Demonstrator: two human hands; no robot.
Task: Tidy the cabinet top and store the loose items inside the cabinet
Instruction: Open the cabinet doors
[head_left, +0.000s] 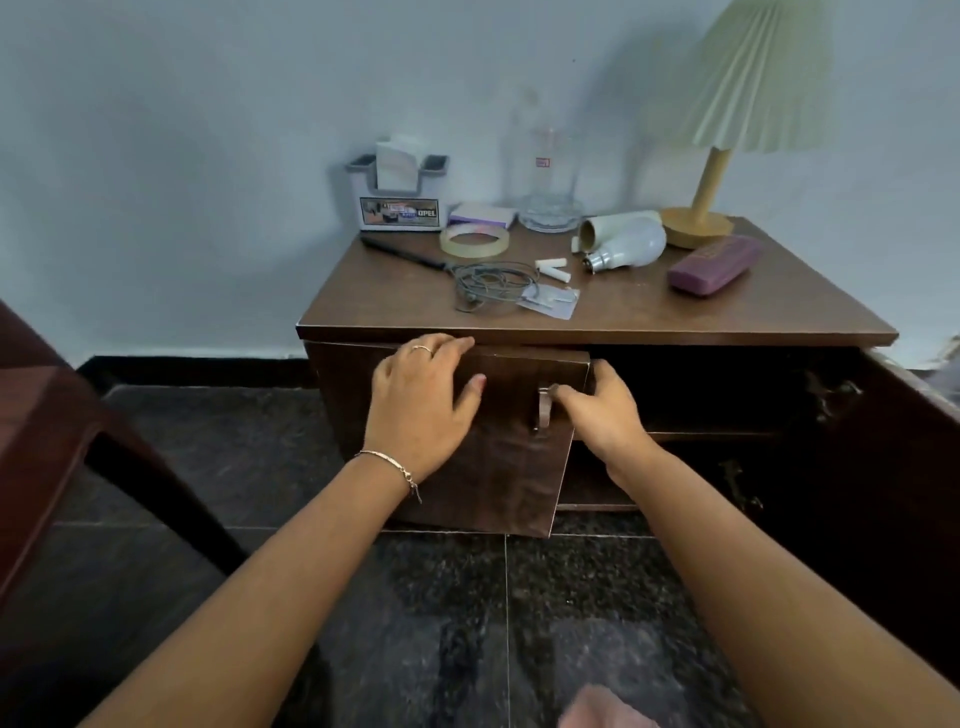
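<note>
A dark wooden cabinet (623, 317) stands against the wall. Its left door (498, 467) is partly ajar; its right door (893, 467) is swung wide, showing a dark interior. My left hand (421, 400) lies flat on the left door's face near its top edge. My right hand (597, 410) grips the metal handle (543, 408) at that door's free edge. On top lie a tape roll (474, 241), a coiled grey cable (493, 283), a light bulb (626, 249), a purple case (714, 264), white chalk pieces (553, 269) and a clear packet (553, 301).
At the back of the top stand a grey organiser box (399, 200), a small purple-white box (480, 214), a clear glass vase (550, 182) and a lamp (727, 130) with a pleated shade. A dark stick (400, 253) lies at left. A wooden chair (78, 457) stands at left on the dark tiled floor.
</note>
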